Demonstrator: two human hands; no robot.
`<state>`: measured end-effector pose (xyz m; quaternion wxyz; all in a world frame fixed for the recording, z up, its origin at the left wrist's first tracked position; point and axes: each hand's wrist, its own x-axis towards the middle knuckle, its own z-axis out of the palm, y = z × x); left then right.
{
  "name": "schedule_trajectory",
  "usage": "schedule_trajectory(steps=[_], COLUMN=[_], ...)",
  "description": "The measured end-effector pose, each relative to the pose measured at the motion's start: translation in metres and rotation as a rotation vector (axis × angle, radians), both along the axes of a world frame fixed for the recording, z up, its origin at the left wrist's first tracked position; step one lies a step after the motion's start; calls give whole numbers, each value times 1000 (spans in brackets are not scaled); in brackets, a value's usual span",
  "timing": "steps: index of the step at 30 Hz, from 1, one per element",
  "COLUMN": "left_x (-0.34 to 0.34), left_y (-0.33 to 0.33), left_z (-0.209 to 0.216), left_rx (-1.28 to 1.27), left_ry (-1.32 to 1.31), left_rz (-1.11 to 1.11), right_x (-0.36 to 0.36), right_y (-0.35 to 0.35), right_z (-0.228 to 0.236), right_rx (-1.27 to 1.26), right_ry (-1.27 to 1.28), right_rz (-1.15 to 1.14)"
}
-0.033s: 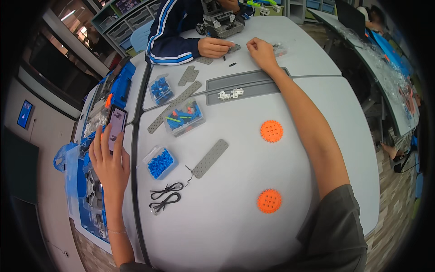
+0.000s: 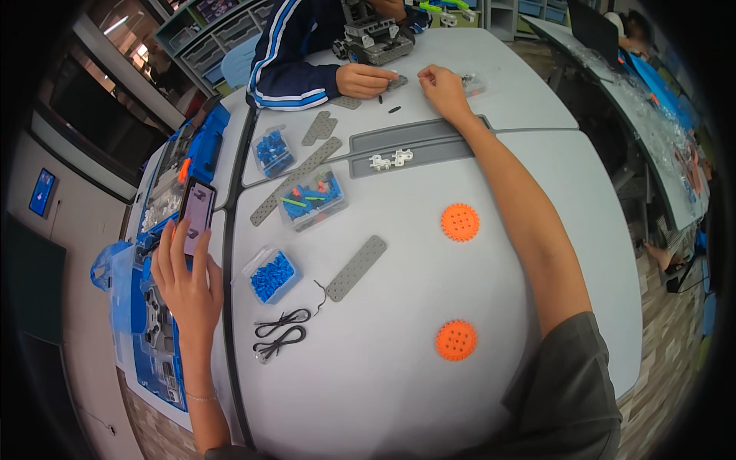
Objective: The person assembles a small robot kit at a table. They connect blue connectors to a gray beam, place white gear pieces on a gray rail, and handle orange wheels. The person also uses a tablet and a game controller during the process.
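Around my counter [image 2: 368, 383]
I see 1 lit wall screen [image 2: 42, 192] at left, a blue chair [image 2: 237, 67], drawer shelves [image 2: 205, 54] beyond.

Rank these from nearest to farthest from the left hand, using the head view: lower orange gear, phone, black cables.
From the left hand:
1. Phone, at its fingers.
2. Black cables, to its right.
3. Lower orange gear, farther right.

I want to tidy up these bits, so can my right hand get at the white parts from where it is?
Probably yes: the white parts lie uncovered in the gray tray. The right hand is beyond them, so it would likely need to draw back.
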<state>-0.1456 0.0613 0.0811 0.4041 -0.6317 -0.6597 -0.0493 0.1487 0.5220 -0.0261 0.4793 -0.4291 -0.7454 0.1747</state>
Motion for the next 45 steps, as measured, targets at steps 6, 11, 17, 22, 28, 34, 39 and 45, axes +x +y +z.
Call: schedule_trajectory(steps=[6, 11, 17, 22, 28, 34, 39, 45], left_x=[49, 58, 57, 58, 60, 60, 60, 60], left_y=[-41, -52, -49, -48, -45, -45, -41, -38], left_z=[-23, -46, -57, -53, -52, -53, -53, -48], left_rx=[146, 89, 57, 30, 47, 39, 47, -62], left_ry=[136, 111, 54, 20, -51, -70, -66, -126], left_rz=[-207, -344, -400, -428, -434, -462, -497, -597], right_x=[0, 1, -1, -2, -1, -1, 3, 3], right_y=[3, 1, -9, -15, -14, -8, -7, -6], right_z=[0, 3, 9, 14, 11, 13, 13, 13], right_rx=[106, 132, 149, 118, 146, 108, 106, 115], right_ry=[-172, -221, -458, -498, -524, -532, -467, -459], right_rz=[49, 40, 32, 37, 27, 56, 110, 112])
